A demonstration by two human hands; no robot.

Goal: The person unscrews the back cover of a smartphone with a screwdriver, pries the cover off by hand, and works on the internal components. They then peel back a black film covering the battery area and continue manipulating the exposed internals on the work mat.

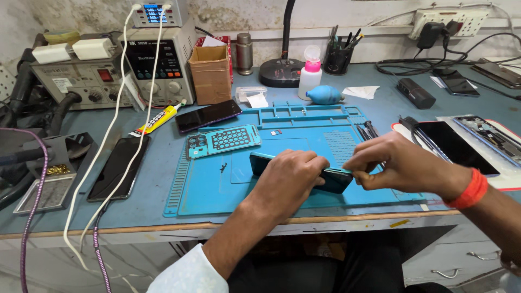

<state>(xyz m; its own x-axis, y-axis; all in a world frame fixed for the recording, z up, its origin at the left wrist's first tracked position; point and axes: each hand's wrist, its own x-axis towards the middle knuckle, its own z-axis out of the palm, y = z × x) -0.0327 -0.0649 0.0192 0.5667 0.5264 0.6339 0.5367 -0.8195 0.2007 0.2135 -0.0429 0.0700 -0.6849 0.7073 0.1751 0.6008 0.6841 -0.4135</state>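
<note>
Teal phone (304,172) held on edge over blue repair mat (206,190), near mat's front middle. Still in one piece as far as visible; no panel lifted, so opening looks barely begun (judgement only). Teal perforated frame (223,141) already lying apart on mat. Left hand (290,179) curled over phone's top edge, fingers pressed together, gripping. Right hand (393,163) at phone's right end, fingertips pinched at corner; tool between them not discernible.
</note>
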